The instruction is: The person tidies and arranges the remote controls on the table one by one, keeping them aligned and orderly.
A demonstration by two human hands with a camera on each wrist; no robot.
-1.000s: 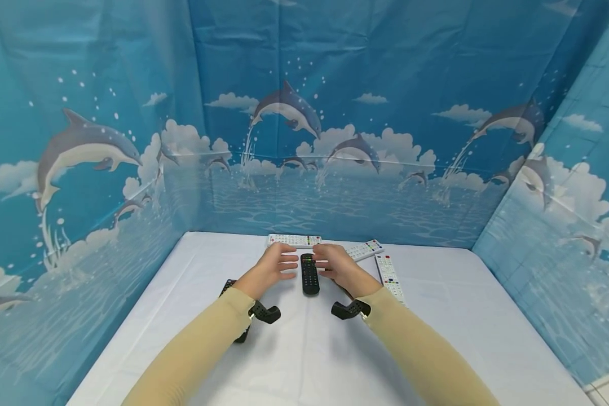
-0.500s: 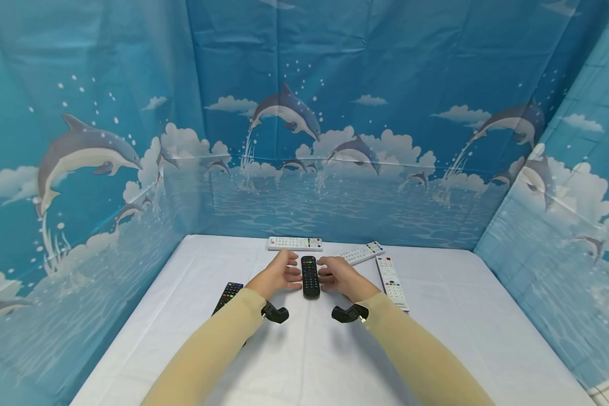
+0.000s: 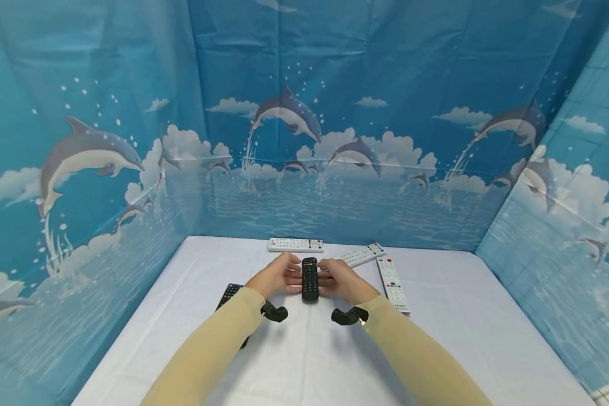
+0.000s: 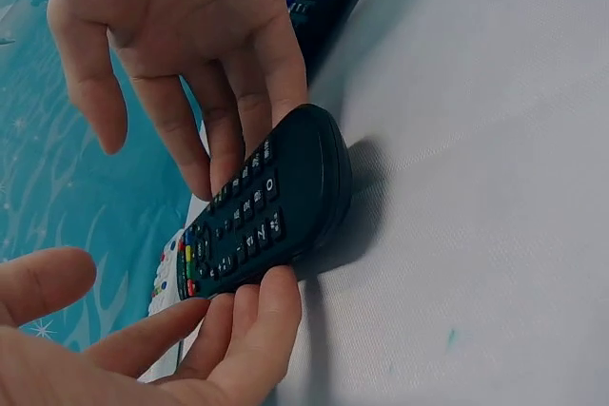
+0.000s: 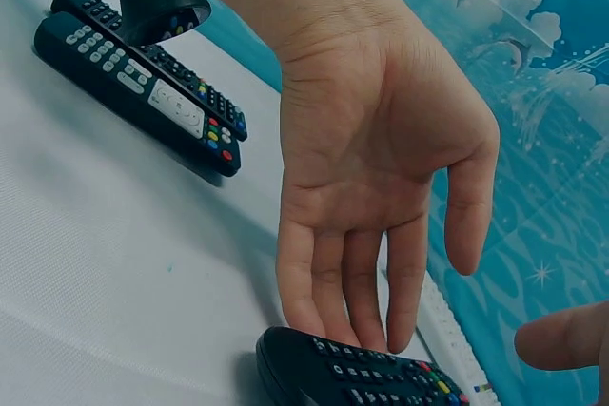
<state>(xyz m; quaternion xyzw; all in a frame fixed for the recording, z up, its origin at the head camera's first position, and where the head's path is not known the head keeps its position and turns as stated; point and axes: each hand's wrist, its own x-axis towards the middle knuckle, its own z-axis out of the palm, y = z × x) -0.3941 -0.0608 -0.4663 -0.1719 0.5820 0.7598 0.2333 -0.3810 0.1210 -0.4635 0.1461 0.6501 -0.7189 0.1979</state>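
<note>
- The black remote [image 3: 310,280] sits between the hands, its long axis running 12 to 6 o'clock; clock places count from it in the head view.
- Left hand [image 3: 276,276]: fingers fairly straight, close together, tips against the remote's 9 o'clock side, thumb held off.
- Right hand [image 3: 342,281]: fingers extended, slightly apart, at the 3 o'clock side, thumb off; I cannot tell whether every tip touches.
- A white remote [image 3: 296,245] lies crosswise near 12, by the table's back edge; a slanted remote [image 3: 363,255] at 2, a third white remote [image 3: 392,285] at 3.
- At 8, two dark remotes [image 5: 133,94] lie side by side, partly under the left sleeve [image 3: 203,349].
- The curtain [image 3: 284,200] bounds the table from 9 through 12 to 3.
- White cloth [image 3: 304,366] stretches toward 6 between the sleeves.
</note>
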